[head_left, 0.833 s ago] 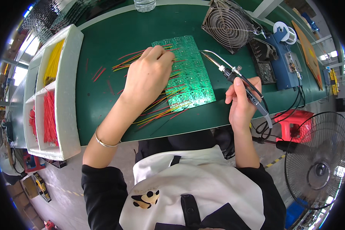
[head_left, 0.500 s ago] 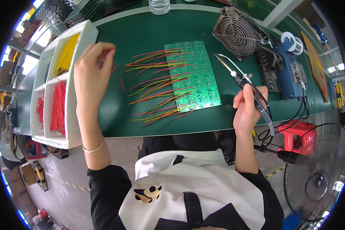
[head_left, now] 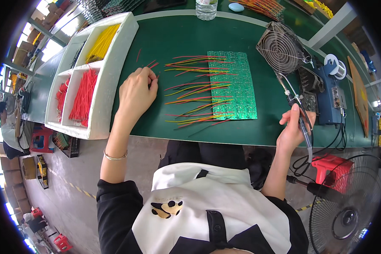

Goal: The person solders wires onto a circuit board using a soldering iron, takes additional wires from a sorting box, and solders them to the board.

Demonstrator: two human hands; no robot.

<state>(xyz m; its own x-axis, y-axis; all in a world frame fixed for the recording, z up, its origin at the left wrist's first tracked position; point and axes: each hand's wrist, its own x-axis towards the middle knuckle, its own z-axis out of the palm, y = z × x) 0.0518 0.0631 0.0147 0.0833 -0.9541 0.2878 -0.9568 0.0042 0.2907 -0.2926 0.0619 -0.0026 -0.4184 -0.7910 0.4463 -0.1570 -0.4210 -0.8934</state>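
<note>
My left hand [head_left: 138, 91] is over the table beside the white foam box, its thumb and fingers pinched together. A short, thin red wire [head_left: 158, 75] shows at its fingertips, and other short red wires [head_left: 154, 64] lie just beyond them. My right hand [head_left: 294, 127] is closed round a soldering iron [head_left: 302, 122] with a thin metal tube along it; its tip points up and away, near the caged fan. Between my hands lies a green circuit board panel [head_left: 241, 86]. Rows of red, yellow and black wires [head_left: 190, 98] stick out from its left side.
The foam box [head_left: 127, 40] has compartments of yellow wires [head_left: 103, 42] and red wires [head_left: 84, 95]. The caged fan [head_left: 279, 46], a blue soldering unit [head_left: 326, 91] and a solder spool [head_left: 335, 67] stand right. A water bottle [head_left: 206, 9] is at the back; a floor fan [head_left: 347, 216] stands lower right.
My left hand has come down from beside the foam box to the short red wires, its fingers now pinched. The whole view has shifted. The soldering iron stays in my right hand.
</note>
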